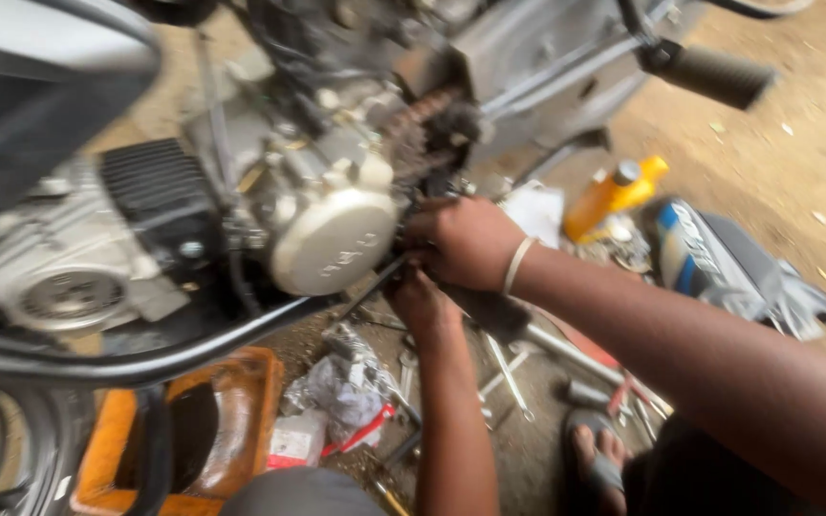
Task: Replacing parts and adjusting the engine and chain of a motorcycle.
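Dirt ground: orange bottle point(614, 194) near engine point(332, 229); right hand point(466, 244), left hand point(424, 304), grips unclear.

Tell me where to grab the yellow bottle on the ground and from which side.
Likely best around the middle of the yellow bottle, coming from above and from the open ground on its far side. It lies tilted, its grey cap pointing up and away, so the long body is the widest bare part. The blue and white panel crowds its near right side, and the white paper its left.
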